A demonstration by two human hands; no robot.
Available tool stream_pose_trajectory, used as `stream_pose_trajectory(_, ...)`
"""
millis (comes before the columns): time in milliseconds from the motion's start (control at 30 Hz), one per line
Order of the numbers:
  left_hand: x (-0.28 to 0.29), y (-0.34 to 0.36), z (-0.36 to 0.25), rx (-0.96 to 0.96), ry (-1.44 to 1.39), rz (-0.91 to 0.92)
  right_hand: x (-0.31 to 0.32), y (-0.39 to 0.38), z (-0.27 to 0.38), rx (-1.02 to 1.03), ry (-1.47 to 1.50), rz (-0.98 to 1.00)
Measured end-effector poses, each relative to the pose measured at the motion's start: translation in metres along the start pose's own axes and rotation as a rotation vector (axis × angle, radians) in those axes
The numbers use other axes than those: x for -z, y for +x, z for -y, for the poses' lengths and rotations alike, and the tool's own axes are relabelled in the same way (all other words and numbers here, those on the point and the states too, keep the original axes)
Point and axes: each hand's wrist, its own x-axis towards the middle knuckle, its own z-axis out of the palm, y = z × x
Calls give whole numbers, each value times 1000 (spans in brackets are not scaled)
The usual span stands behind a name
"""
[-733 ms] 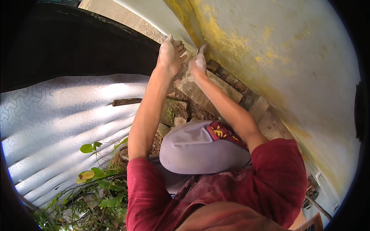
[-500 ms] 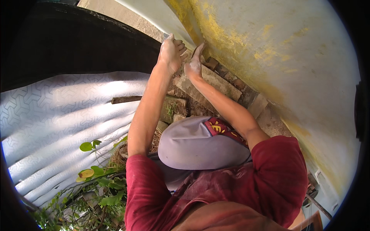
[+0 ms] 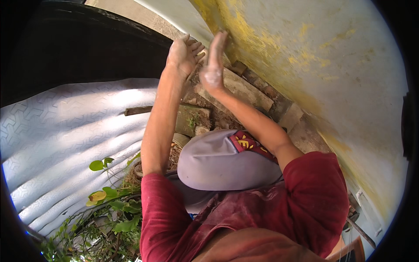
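Observation:
Both arms reach forward, and pale dust or paste coats the hands. My left hand (image 3: 184,56) is held up with its palm toward the right and its fingers stretched a little apart. Close on its right side, my right hand (image 3: 213,65) is raised edge-on, fingers straight; it is slightly blurred. A narrow gap lies between the two palms, and nothing shows in either hand. Past the right hand stands a pale wall (image 3: 331,56) with worn yellow patches; whether the fingertips touch it I cannot tell. Below the hands lies a concrete slab (image 3: 251,94).
A black sheet (image 3: 87,48) and a silvery patterned, wavy sheet (image 3: 78,131) line the left side. A stick (image 3: 139,111) pokes out beside a mossy block (image 3: 187,122). Leafy plants (image 3: 118,214) grow at the lower left. My bent knee in grey trousers (image 3: 218,166) is below the arms.
Both hands have shifted slightly left and farther from me. The left fingers have spread more, and the right hand has turned more upright.

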Motion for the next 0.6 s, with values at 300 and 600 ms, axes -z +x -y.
stream_pose_trajectory(300, 9, 1, 3, 11, -13, 9, 0, 27, 36, 161, 154, -94)
stream_pose_trajectory(600, 21, -5, -7, -47, -33, 75, 5, 49, 60, 169, 202, -127)
